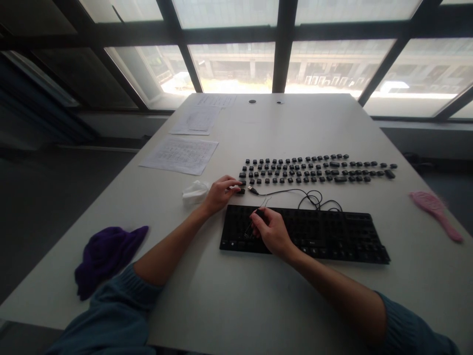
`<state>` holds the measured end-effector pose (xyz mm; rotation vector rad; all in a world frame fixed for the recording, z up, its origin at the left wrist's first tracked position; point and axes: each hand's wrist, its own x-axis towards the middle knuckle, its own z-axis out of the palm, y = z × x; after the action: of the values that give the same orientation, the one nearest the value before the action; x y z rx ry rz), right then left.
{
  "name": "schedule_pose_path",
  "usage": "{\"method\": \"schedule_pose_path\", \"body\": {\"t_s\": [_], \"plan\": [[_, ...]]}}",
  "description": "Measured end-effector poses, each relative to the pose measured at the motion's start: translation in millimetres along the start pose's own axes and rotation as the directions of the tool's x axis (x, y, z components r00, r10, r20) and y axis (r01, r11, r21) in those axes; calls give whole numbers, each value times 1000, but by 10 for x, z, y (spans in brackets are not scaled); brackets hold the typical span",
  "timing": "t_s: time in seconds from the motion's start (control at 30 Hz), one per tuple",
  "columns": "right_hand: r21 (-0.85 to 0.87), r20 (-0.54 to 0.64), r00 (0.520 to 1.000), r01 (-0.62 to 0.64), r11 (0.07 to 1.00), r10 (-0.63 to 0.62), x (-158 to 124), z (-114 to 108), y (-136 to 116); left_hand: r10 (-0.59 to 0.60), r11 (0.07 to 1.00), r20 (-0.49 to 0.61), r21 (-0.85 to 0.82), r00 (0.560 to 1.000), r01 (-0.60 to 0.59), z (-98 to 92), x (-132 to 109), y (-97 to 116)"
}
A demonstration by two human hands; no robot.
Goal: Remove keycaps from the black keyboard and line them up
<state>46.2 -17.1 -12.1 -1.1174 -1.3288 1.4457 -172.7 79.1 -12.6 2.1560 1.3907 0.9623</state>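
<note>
My left hand [219, 195] rests at the left end of the rows of loose black keycaps. Its fingertips and thumb close around a wide keycap [243, 183], and another wide keycap [241, 191] lies just below. In my right hand [272, 230] is a wire keycap puller [260, 213] with a black handle, its thin wire loops pointing away from me. That hand hovers over the left part of a black keyboard [332, 236]. Many key positions on the keyboard look dark and hard to make out; some caps show along its bottom row.
Several rows of keycaps [297, 166] lie behind the keyboard. The USB cable [284, 191] coils between them. Crumpled white tissue [195, 192], printed papers [179, 155] and a purple hat [107, 256] lie leftward; a pink hairbrush [434, 209] is near the right edge of the white table [236, 305].
</note>
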Motion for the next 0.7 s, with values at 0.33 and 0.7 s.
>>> {"method": "schedule_pose_path", "body": {"t_s": [0.33, 0.7], "plan": [[-20, 1, 1000, 17, 1000, -17, -11, -2, -39, 158, 985, 138, 46, 978, -165, -340, -1038, 557], [-26, 5, 1000, 27, 999, -27, -16, -1, -34, 187, 981, 137, 22, 973, -192, -235, -1433, 513]]}}
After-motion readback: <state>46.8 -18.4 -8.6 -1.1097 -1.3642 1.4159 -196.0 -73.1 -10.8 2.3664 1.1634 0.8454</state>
